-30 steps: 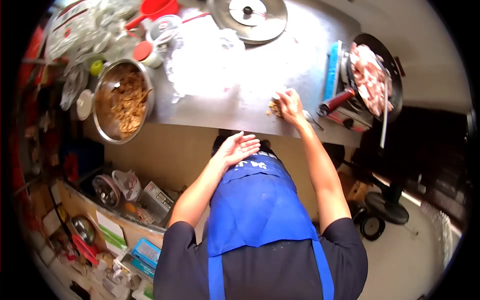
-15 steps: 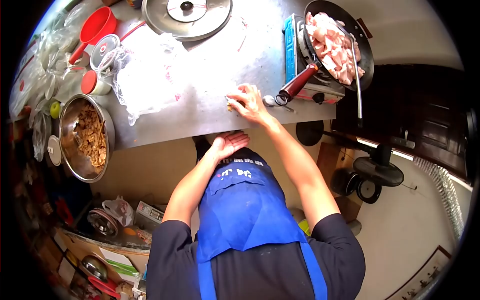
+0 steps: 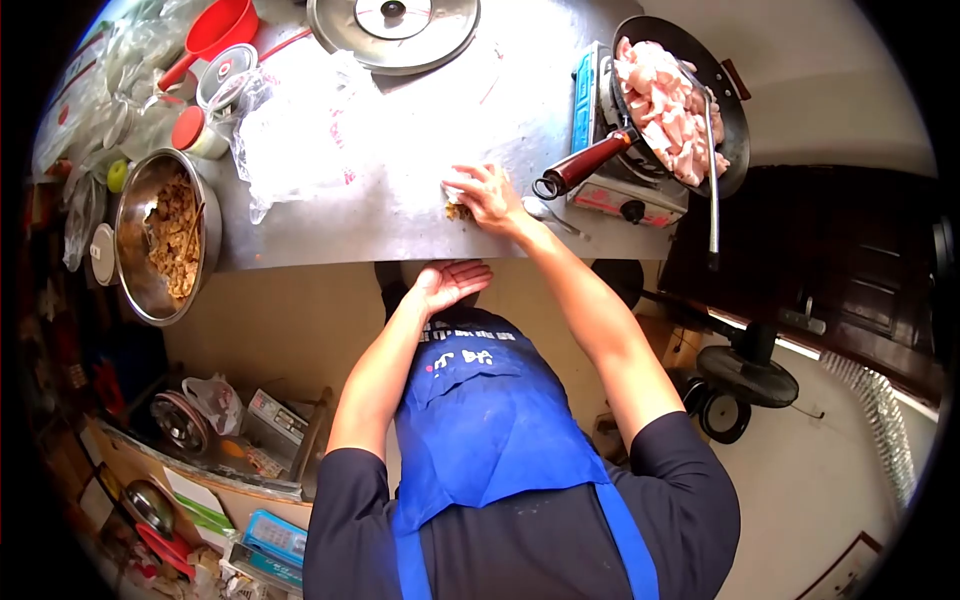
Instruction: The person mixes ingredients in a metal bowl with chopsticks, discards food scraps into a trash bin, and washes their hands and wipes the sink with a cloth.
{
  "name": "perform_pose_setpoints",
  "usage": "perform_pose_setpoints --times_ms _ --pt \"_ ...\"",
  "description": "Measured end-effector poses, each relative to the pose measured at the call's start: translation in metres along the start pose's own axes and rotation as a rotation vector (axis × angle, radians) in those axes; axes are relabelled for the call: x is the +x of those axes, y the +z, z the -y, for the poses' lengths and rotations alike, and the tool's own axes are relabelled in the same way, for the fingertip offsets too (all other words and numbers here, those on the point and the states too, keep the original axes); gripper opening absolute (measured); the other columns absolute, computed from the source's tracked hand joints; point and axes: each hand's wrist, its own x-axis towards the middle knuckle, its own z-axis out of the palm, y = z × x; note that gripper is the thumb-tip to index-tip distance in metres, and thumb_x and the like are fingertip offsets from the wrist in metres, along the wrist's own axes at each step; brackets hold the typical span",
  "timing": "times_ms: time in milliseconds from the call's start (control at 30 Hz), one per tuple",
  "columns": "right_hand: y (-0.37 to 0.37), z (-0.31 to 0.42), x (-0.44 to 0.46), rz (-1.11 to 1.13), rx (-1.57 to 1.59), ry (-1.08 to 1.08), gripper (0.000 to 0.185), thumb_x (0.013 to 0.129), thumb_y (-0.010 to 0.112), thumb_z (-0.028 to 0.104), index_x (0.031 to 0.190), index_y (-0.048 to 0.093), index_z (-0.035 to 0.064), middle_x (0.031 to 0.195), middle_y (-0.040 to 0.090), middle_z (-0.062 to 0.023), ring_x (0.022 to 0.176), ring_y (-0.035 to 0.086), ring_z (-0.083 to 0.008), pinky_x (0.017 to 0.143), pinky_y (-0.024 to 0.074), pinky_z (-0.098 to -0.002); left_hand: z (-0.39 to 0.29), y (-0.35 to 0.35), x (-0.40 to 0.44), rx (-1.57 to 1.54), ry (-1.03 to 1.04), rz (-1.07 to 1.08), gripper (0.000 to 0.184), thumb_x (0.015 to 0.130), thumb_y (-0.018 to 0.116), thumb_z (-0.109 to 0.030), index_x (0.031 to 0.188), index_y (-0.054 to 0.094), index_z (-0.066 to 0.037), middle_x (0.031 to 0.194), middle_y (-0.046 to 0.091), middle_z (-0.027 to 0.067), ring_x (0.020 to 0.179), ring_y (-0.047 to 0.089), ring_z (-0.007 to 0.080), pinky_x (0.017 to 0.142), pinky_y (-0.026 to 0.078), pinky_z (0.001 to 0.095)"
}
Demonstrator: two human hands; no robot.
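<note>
My right hand (image 3: 492, 205) presses on the metal table (image 3: 330, 228) near its front edge. Its fingers are bent over a crumpled white wad (image 3: 453, 188), which looks like tissue and is mostly covered by the hand. Small yellow-brown crumbs (image 3: 457, 212) lie against the wad, under the fingers. My left hand (image 3: 452, 285) is held palm up just below the table's edge, fingers stretched out and nothing on the palm. To the right of my right hand lies a spoon (image 3: 538, 208), its bowl partly beside the wrist.
A wok (image 3: 738, 135) of sliced raw meat (image 3: 672, 110) sits on a portable gas stove (image 3: 640, 203), its handle (image 3: 590, 167) pointing toward me. At left are a steel bowl (image 3: 137, 290) of brown pieces, plastic bags (image 3: 300, 140) and a red-lidded jar (image 3: 190, 128). A large lid (image 3: 420, 55) lies behind.
My right hand has shifted slightly left over the crumbs, and more of the white wad shows under it. My left hand stays palm up below the edge. The camera view has tilted slightly.
</note>
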Motion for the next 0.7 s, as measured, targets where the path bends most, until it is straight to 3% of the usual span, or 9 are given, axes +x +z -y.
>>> perform_pose_setpoints --times_ms 33,267,400,433,467,533,567,600,700 --pt "0.002 -0.001 -0.001 0.013 0.016 -0.017 0.032 0.088 0.067 0.012 0.117 0.074 0.0239 0.136 0.060 -0.0061 0.113 0.054 -0.0319 0.101 0.0404 -0.0456 0.000 0.002 0.001 -0.015 -0.016 -0.009 0.056 0.107 0.034 -0.026 0.137 0.042 0.020 0.143 0.043 0.0394 0.136 0.042 0.0524 0.117 0.033 0.0625" --pt "0.011 0.015 -0.027 -0.015 0.106 -0.055 0.026 0.083 0.071 0.011 0.106 0.075 0.0220 0.125 0.063 -0.0041 0.108 0.056 -0.0302 0.097 0.0417 -0.0441 -0.001 0.010 0.000 -0.023 0.003 0.054 0.062 0.107 0.037 -0.035 0.138 0.042 0.019 0.141 0.045 0.0396 0.136 0.042 0.0524 0.117 0.033 0.0621" --pt "0.024 0.033 -0.055 -0.043 0.172 -0.043 0.026 0.081 0.068 0.007 0.105 0.073 0.0181 0.114 0.062 -0.0102 0.106 0.057 -0.0323 0.092 0.0430 -0.0459 0.000 -0.002 0.008 -0.041 0.007 0.074 0.056 0.107 0.039 -0.037 0.134 0.051 0.011 0.137 0.054 0.0322 0.132 0.050 0.0459 0.116 0.036 0.0607" --pt "0.026 0.039 -0.062 -0.043 0.199 -0.048 0.027 0.081 0.068 0.007 0.106 0.072 0.0164 0.111 0.062 -0.0115 0.105 0.057 -0.0330 0.090 0.0437 -0.0456 -0.001 -0.013 0.012 -0.099 0.010 0.140 0.045 0.107 0.043 -0.035 0.127 0.057 0.003 0.127 0.063 0.0216 0.118 0.062 0.0342 0.112 0.043 0.0570" --pt "0.027 0.048 -0.073 -0.052 0.206 -0.046 0.026 0.081 0.067 0.007 0.105 0.072 0.0158 0.110 0.062 -0.0122 0.104 0.057 -0.0338 0.090 0.0445 -0.0453 -0.001 -0.022 0.012 -0.227 -0.008 0.159 0.033 0.105 0.048 -0.032 0.117 0.060 -0.003 0.112 0.067 0.0125 0.100 0.068 0.0237 0.099 0.054 0.0481" --pt "0.028 0.064 -0.091 -0.028 0.231 -0.015 0.027 0.082 0.067 0.006 0.107 0.071 0.0155 0.110 0.062 -0.0125 0.104 0.056 -0.0347 0.091 0.0451 -0.0451 -0.002 -0.020 0.014 -0.120 0.026 -0.031 0.030 0.104 0.047 -0.034 0.111 0.060 -0.007 0.098 0.065 0.0078 0.081 0.064 0.0171 0.087 0.057 0.0414" --pt "0.028 0.071 -0.099 -0.012 0.245 -0.004 0.028 0.082 0.066 0.005 0.108 0.070 0.0157 0.111 0.062 -0.0129 0.105 0.056 -0.0351 0.092 0.0451 -0.0457 -0.001 -0.018 0.013 -0.098 0.061 -0.146 0.024 0.102 0.052 -0.029 0.109 0.061 -0.008 0.097 0.065 0.0072 0.073 0.061 0.0151 0.073 0.057 0.0339" --pt "0.023 0.080 -0.104 0.007 0.238 -0.006 0.027 0.083 0.066 0.005 0.109 0.069 0.0138 0.111 0.062 -0.0131 0.104 0.057 -0.0348 0.092 0.0456 -0.0455 -0.008 -0.050 0.018 0.028 0.004 0.110 0.023 0.100 0.054 -0.023 0.113 0.060 -0.005 0.099 0.065 0.0089 0.074 0.063 0.0164 0.069 0.057 0.0314" --pt "0.025 0.088 -0.115 0.021 0.297 -0.029 0.025 0.083 0.067 0.003 0.107 0.067 0.0077 0.108 0.063 -0.0131 0.102 0.059 -0.0335 0.089 0.0485 -0.0423 -0.003 -0.030 0.007 0.219 0.072 0.098 0.028 0.096 0.058 -0.014 0.118 0.060 0.003 0.099 0.067 0.0137 0.075 0.068 0.0229 0.055 0.057 0.0287"
